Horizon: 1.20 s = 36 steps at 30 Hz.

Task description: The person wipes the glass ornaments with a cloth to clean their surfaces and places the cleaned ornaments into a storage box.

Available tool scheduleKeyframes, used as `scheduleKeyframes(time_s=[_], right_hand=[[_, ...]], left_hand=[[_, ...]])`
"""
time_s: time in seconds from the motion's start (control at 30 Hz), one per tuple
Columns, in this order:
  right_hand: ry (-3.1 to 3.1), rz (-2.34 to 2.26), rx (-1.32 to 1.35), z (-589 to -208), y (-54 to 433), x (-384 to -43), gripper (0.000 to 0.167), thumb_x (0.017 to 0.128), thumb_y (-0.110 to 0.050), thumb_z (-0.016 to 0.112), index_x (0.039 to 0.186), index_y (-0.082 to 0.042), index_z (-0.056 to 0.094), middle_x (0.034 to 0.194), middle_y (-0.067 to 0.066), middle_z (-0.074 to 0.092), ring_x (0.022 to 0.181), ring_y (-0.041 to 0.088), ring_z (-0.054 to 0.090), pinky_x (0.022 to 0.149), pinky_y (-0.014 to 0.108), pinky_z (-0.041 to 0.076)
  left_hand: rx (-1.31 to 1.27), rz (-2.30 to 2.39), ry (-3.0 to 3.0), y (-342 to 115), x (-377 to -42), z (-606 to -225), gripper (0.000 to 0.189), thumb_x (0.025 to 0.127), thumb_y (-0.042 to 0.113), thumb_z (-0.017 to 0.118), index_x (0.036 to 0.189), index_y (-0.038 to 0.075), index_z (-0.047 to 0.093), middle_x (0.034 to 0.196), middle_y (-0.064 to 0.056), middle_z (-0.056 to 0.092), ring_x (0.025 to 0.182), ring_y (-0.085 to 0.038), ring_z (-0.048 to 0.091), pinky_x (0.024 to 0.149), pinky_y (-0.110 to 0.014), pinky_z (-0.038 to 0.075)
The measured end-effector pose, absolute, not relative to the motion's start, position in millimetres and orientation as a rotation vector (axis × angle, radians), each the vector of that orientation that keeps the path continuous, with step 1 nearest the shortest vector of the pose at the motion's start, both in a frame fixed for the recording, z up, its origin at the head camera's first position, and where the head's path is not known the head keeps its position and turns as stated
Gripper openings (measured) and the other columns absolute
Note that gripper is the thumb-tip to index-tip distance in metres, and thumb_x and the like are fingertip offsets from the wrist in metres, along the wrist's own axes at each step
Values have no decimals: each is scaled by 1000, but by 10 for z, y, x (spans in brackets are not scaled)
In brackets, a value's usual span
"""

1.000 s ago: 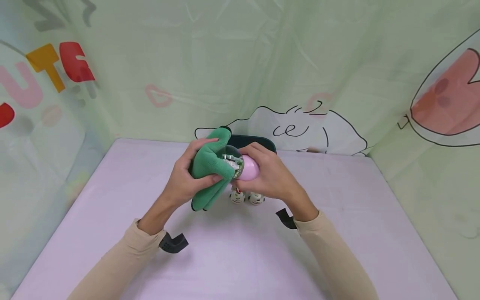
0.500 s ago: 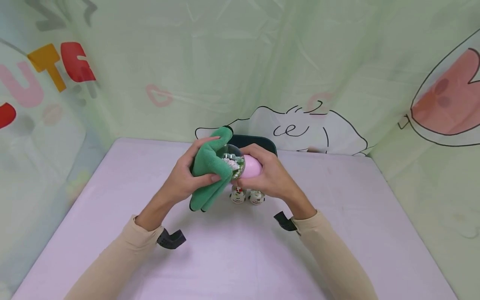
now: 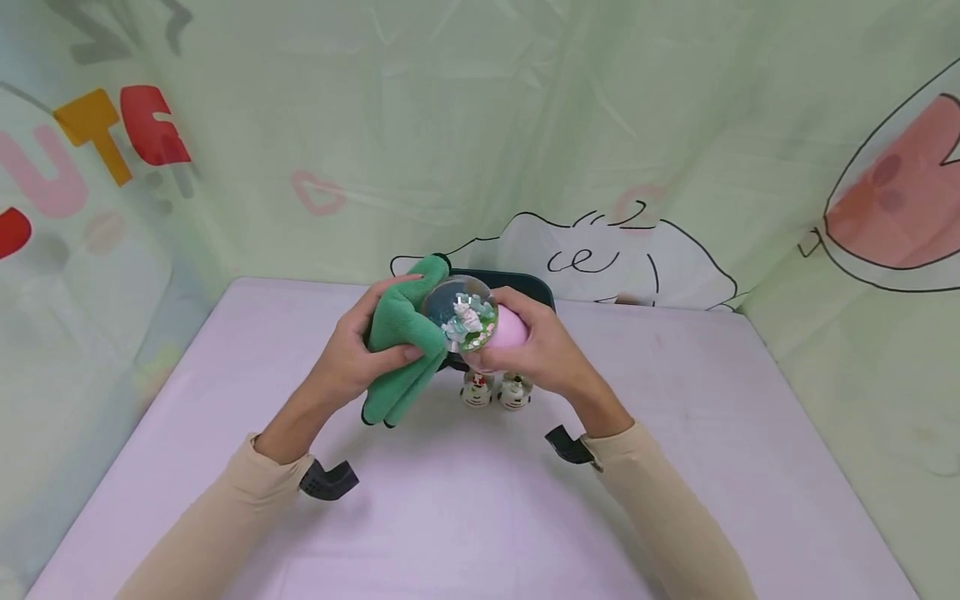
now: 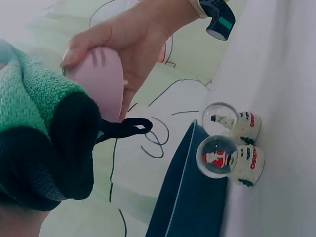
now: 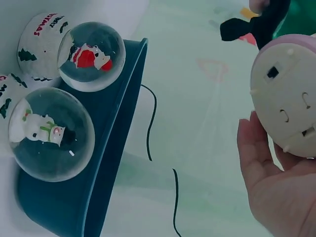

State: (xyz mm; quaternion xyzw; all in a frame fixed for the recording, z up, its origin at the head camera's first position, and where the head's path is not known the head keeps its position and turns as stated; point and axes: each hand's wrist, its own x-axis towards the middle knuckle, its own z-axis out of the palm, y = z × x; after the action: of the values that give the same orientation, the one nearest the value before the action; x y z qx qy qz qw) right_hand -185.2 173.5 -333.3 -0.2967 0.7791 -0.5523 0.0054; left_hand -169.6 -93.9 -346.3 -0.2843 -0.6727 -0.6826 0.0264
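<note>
A snow globe (image 3: 467, 315) with a clear dome and pink base is held up in my right hand (image 3: 551, 346), which grips it round the base (image 4: 101, 81). Its pale underside (image 5: 289, 96) faces the right wrist camera. My left hand (image 3: 345, 354) holds a folded green cloth (image 3: 401, 337) with black edging, thumb on the near side. The cloth lies close against the dome's left side; whether they touch, I cannot tell. Below my hands stand two small snow globes, one with a Santa figure (image 4: 217, 158) and one with a snowman (image 4: 222, 120).
A dark teal bin (image 3: 525, 283) stands behind the small globes, partly hidden by my hands. The table (image 3: 450, 517) has a pale lilac cover. A printed pale green curtain (image 3: 480, 125) hangs beyond the table's back edge.
My left hand and the cloth have shifted left and slightly down. The globe has turned, its dome now facing me more and showing more of its glass. The small globes have stayed put.
</note>
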Motion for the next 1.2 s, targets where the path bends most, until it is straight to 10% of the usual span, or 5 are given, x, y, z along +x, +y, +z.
scheduleKeyframes(time_s=[0.3, 0.57, 1.2], right_hand=[[2568, -1600, -1107, -3365, 1687, -1866, 49, 76, -18, 90, 119, -18, 64, 109, -4, 67, 94, 17, 64, 76, 34, 58], [2626, -1591, -1233, -3310, 1638, -1860, 88, 74, -14, 91, 148, -25, 45, 122, -1, 65, 103, 16, 66, 91, 34, 55], [2470, -1719, -1043, -3265, 1686, -2035, 84, 76, -6, 81, 146, -15, 37, 133, 12, 54, 107, 28, 61, 86, 45, 54]], left_hand=[[-895, -2053, -2059, -870, -1702, -3422, 73, 83, 10, 83, 148, 14, 49, 137, -7, 55, 119, -28, 52, 98, -36, 47], [-884, -2022, -2030, -843, -1708, -3396, 68, 83, 9, 83, 144, 13, 54, 134, -6, 58, 115, -28, 54, 97, -37, 46], [-786, -1990, -2214, -1086, -1687, -3524, 68, 85, 5, 79, 145, 23, 54, 138, -3, 57, 116, -26, 55, 96, -35, 48]])
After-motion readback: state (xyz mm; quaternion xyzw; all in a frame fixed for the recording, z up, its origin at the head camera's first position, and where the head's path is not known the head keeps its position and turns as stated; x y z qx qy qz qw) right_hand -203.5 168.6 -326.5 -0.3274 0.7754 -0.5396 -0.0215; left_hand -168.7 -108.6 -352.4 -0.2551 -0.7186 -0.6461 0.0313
